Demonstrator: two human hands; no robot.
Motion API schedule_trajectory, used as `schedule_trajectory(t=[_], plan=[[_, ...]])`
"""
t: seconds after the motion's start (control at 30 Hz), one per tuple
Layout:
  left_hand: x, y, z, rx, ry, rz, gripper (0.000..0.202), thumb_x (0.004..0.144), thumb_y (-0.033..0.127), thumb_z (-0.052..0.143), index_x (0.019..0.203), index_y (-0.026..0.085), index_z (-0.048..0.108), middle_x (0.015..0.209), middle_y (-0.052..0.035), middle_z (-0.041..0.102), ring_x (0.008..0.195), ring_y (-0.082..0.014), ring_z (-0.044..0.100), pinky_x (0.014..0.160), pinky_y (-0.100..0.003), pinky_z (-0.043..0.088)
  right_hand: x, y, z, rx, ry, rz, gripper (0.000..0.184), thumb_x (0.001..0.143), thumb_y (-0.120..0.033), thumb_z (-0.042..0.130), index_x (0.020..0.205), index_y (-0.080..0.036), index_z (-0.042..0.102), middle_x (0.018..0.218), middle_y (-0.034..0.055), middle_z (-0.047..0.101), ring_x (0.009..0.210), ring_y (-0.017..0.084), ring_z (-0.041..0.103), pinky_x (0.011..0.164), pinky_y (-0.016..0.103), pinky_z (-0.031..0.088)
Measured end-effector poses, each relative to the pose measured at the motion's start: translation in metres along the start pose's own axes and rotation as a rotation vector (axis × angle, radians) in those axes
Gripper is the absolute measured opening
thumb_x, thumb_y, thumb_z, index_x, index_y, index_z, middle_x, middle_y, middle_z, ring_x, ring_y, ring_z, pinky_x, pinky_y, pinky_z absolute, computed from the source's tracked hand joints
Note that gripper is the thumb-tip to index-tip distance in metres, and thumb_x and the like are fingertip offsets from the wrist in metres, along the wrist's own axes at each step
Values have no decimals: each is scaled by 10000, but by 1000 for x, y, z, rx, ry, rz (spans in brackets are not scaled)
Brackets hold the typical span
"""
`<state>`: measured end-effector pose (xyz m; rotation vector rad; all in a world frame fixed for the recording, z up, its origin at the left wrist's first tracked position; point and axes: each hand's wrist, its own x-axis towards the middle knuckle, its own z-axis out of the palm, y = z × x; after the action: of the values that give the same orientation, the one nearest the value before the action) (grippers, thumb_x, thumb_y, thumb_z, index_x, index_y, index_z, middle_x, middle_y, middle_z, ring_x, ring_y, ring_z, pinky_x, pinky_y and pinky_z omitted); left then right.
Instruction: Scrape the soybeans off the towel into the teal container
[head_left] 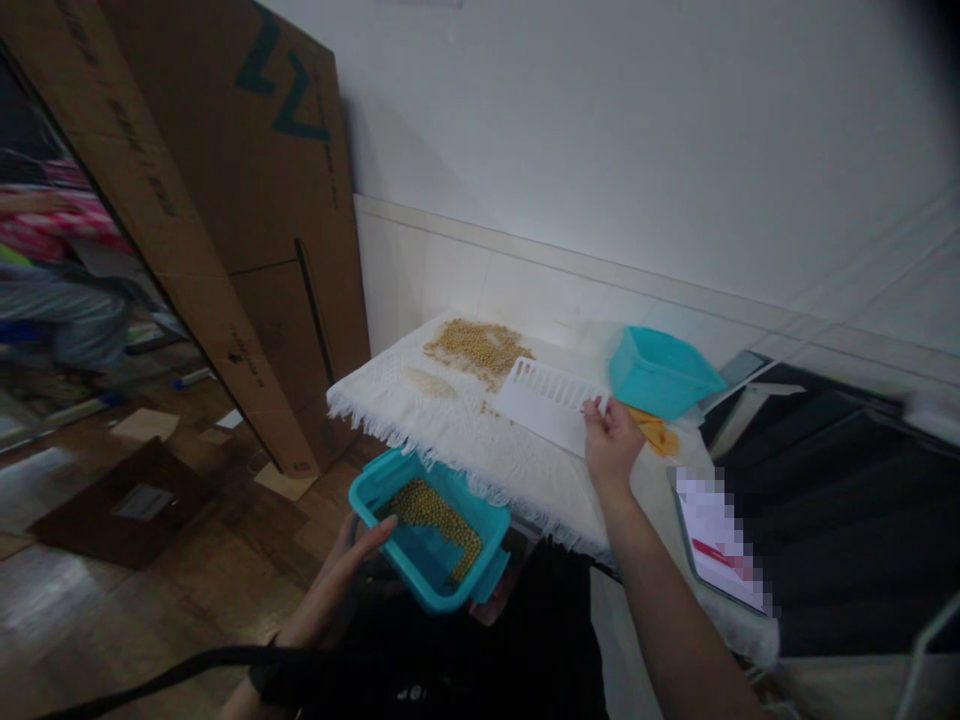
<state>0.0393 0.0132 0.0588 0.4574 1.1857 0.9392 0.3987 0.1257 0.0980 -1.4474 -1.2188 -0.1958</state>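
My left hand (pixel 341 575) grips the near left side of a teal plastic bin (pixel 427 540) that holds yellow beans; the bin hangs below the front edge of the table. My right hand (pixel 611 440) is closed on the corner of a white slotted plastic lid (pixel 547 400) that lies flat on the white fringed cloth (pixel 450 425). A pile of yellow beans (pixel 476 345) sits on the cloth at the far left, with a small heap of pale grains (pixel 429 382) closer to me.
A second teal bin (pixel 660 372) stands tilted at the back right of the table, an orange object (pixel 656 432) beside it. A tablet (pixel 720 545) lies at the right edge. Large cardboard boxes (pixel 225 200) lean against the wall on the left. Another person sits far left.
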Motion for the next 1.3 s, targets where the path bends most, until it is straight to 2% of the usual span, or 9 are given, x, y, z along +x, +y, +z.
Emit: schedule_trajectory(t=[0.33, 0.47, 0.6, 0.9, 1.13, 1.3], plan=[[0, 1, 1, 11, 6, -7, 851, 764, 459, 867, 1485, 366, 424, 1232, -142, 764, 1026, -354, 789, 849, -495, 643, 3, 11, 7, 143, -25, 71, 425, 864, -626, 598, 740, -223, 540, 579, -73, 428, 574, 134, 426, 591, 267, 333], [0, 0, 2, 5, 12, -5, 804, 771, 433, 867, 1457, 352, 454, 1267, -147, 751, 1000, -342, 796, 845, -494, 647, 3, 13, 10, 152, -61, 55, 427, 880, -632, 586, 764, -223, 542, 651, -46, 511, 635, 150, 501, 641, 273, 393], [-1, 1, 3, -8, 24, -8, 850, 761, 417, 878, 1481, 347, 431, 1309, -158, 736, 988, -343, 800, 851, -502, 649, 3, 12, 13, 159, -130, 38, 425, 900, -633, 568, 818, -217, 577, 697, -28, 557, 673, 162, 536, 674, 284, 419], [3, -3, 0, 15, 20, -9, 900, 738, 470, 883, 1498, 354, 416, 1284, -160, 741, 1023, -364, 790, 853, -509, 641, 6, 3, 16, 165, -205, 37, 473, 891, -690, 550, 813, -224, 580, 603, -63, 448, 602, 151, 453, 608, 278, 366], [0, 0, 2, 6, 3, -19, 949, 765, 448, 868, 1548, 353, 339, 1370, -185, 694, 1069, -374, 774, 857, -515, 643, 7, 3, 15, 133, -208, 11, 474, 907, -677, 538, 789, -219, 566, 594, -76, 398, 580, 139, 411, 596, 276, 325], [-3, 2, 5, -2, -5, -9, 843, 766, 434, 870, 1482, 360, 429, 1285, -154, 745, 1072, -369, 776, 860, -512, 645, 7, 5, 15, 136, -202, 10, 467, 908, -673, 536, 809, -218, 577, 594, -78, 398, 588, 140, 418, 607, 274, 337]])
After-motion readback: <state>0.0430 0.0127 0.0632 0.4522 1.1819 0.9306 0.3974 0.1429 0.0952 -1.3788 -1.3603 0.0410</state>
